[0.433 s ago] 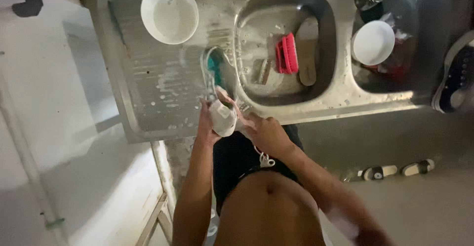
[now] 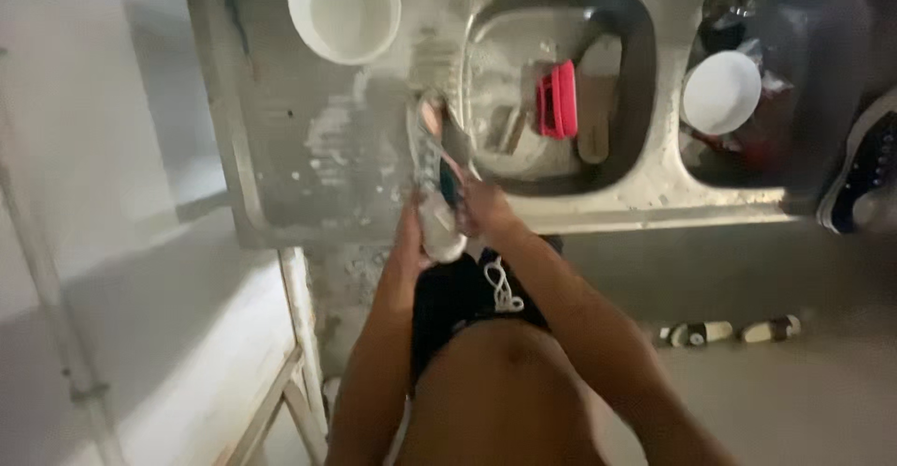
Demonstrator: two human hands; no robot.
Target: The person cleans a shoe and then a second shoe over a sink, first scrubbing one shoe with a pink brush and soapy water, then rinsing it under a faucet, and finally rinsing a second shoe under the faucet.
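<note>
**White sneaker held over the edge of a steel sink**

A white sneaker with a teal lining (image 2: pixel 435 186) is held lengthwise above the rim between the drainboard and the basin. The left hand (image 2: pixel 409 240) grips it from the left side near its lower end, and the right hand (image 2: pixel 483 209) is closed on it from the right. Motion blur hides the finger positions.

Just beyond the sneaker lies the stainless steel sink basin (image 2: pixel 635 73), holding a red scrubbing brush (image 2: pixel 559 100) and a pale insole (image 2: pixel 598 101) beside it. On the wet, soapy steel drainboard (image 2: pixel 280 148) to the left stands a round white bowl (image 2: pixel 344 8). A second basin to the right contains another white bowl (image 2: pixel 720 92), and a dark sneaker with white laces (image 2: pixel 864 181) rests at the far right edge.
</note>
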